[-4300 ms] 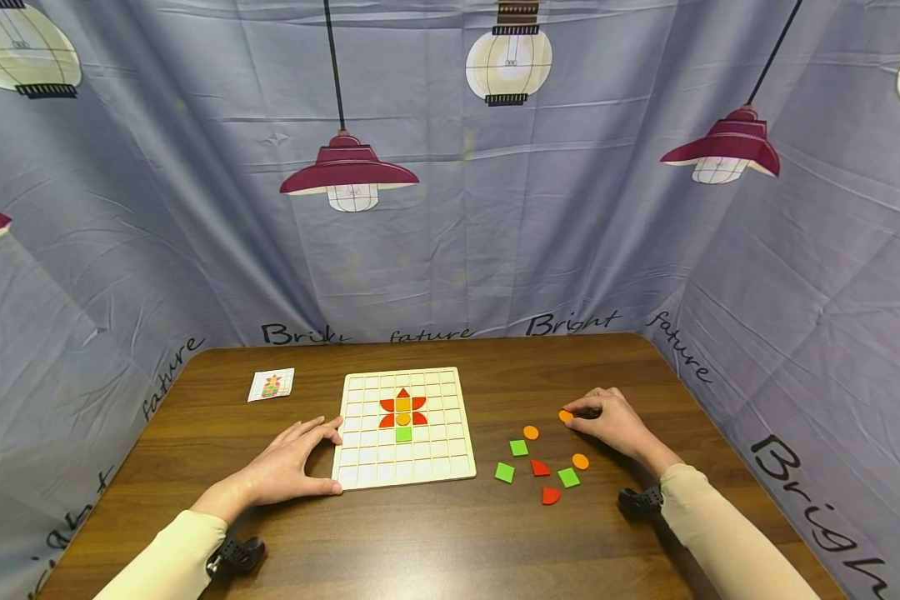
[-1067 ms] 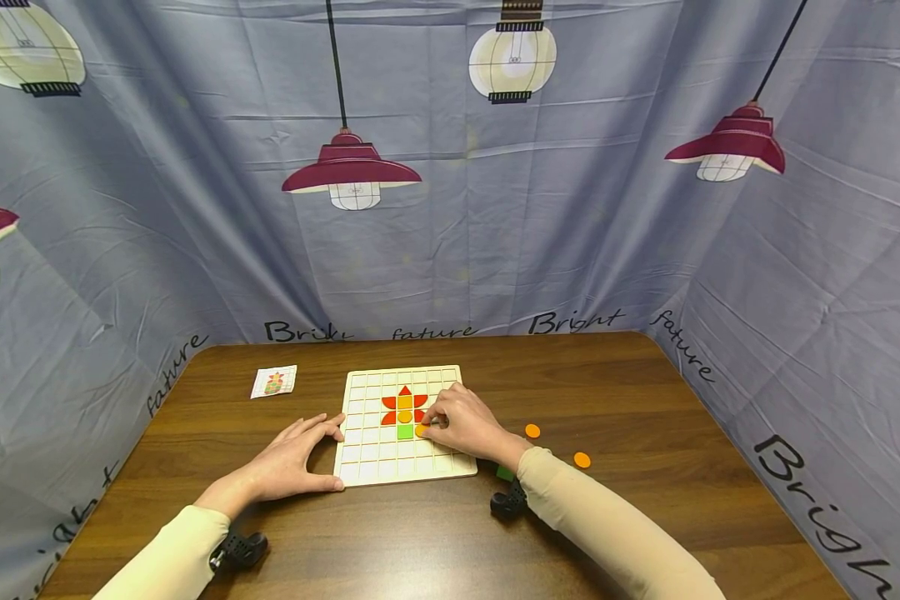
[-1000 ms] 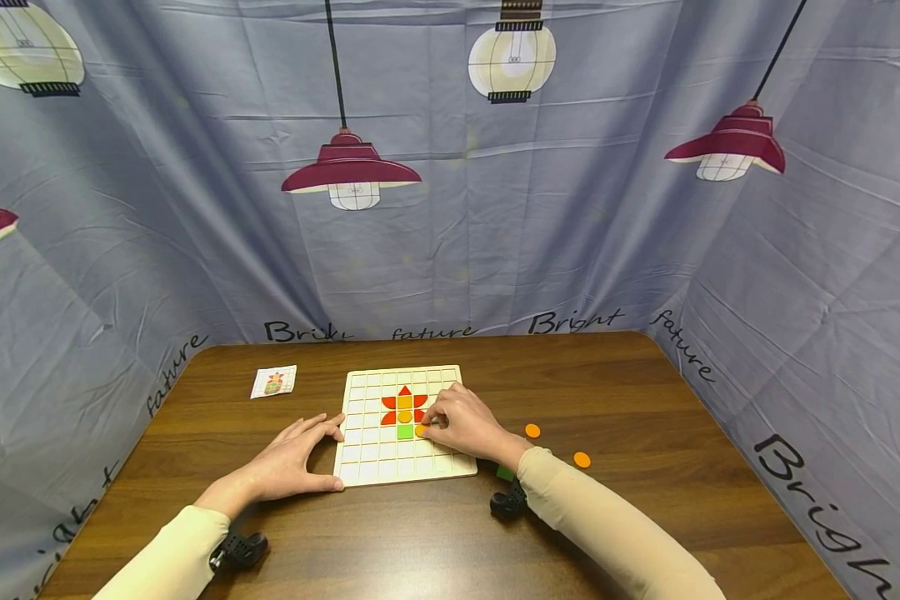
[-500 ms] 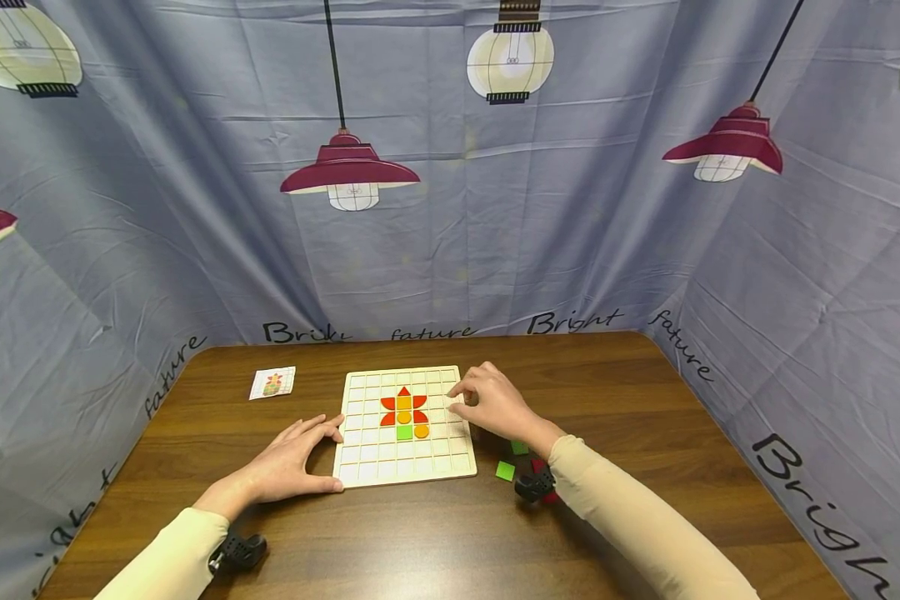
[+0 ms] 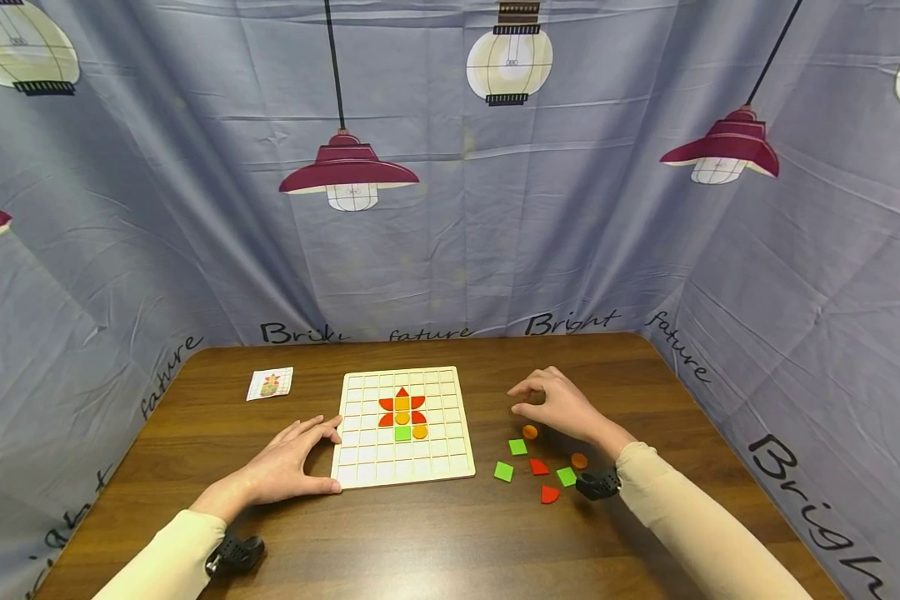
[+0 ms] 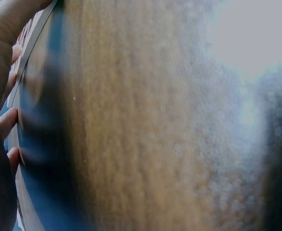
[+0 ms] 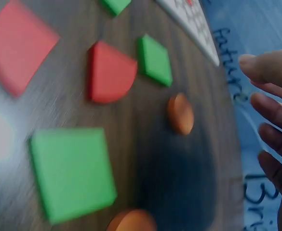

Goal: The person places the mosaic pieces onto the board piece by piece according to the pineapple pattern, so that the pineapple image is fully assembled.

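Note:
My left hand (image 5: 288,467) rests at the left edge of a pale gridded board (image 5: 367,465), its thumb near the front corner and fingers along the side. On the board, red pieces surround an orange square (image 5: 402,403) and an orange disc. Below them sit a green square (image 5: 402,433) and another orange disc (image 5: 419,432) side by side. My right hand (image 5: 562,406) hovers, holding nothing, thumb and forefinger apart, above the table right of the board. Near it lie two orange discs (image 7: 181,114), green squares (image 5: 503,472) and two red quarter-circles (image 7: 113,72).
A small card (image 5: 269,384) printed with a similar coloured figure lies behind my left hand. The brown wooden table (image 5: 420,542) reaches back to a blue-grey curtain (image 5: 435,275) printed with lamps and lettering.
My right hand carried an orange disc from the table to the board, beside the green square, and let it go. It has since moved back right. The left hand stayed in place.

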The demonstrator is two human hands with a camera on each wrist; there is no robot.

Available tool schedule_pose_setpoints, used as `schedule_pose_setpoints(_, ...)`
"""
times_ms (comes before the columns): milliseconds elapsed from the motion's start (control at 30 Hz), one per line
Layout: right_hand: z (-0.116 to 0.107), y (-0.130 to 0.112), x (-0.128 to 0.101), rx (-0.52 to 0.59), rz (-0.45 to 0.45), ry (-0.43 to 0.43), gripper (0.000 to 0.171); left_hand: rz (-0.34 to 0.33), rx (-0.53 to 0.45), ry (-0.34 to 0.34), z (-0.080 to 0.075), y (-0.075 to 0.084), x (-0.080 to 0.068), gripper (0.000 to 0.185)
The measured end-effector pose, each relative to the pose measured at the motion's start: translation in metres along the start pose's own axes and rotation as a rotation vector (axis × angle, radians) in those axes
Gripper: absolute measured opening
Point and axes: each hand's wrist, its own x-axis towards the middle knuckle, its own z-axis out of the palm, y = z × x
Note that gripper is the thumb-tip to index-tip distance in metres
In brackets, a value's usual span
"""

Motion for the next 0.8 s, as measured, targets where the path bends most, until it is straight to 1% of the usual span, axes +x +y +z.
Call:
schedule_pose_setpoints(133, -0.002, 0.014, -0.013, 0.002, 0.026, -0.066, 0.029, 0.007, 0.006, 0.005, 0.000, 0.000, 0.000, 0.062)
schedule_pose_setpoints(267, -0.002, 0.024, -0.022, -0.013, 0.018, -0.102, 0.030, 0.005, 0.006, 0.002, 0.001, -0.001, 0.000, 0.061)
schedule_pose_setpoints(433, 0.001, 0.032, -0.029, -0.019, 0.001, -0.100, 0.031, -0.014, 0.002, -0.010, 0.000, -0.002, 0.000, 0.062)
schedule_pose_setpoints(567, 0.003, 0.035, -0.033, -0.005, -0.008, -0.100, 0.030, -0.013, 0.000, -0.009, 0.000, -0.001, 0.000, 0.063)
schedule_pose_setpoints(800, 0.005, 0.037, -0.035, 0.018, 0.021, -0.123, 0.029, -0.001, 0.003, -0.005, 0.000, 0.000, 0.000, 0.061)
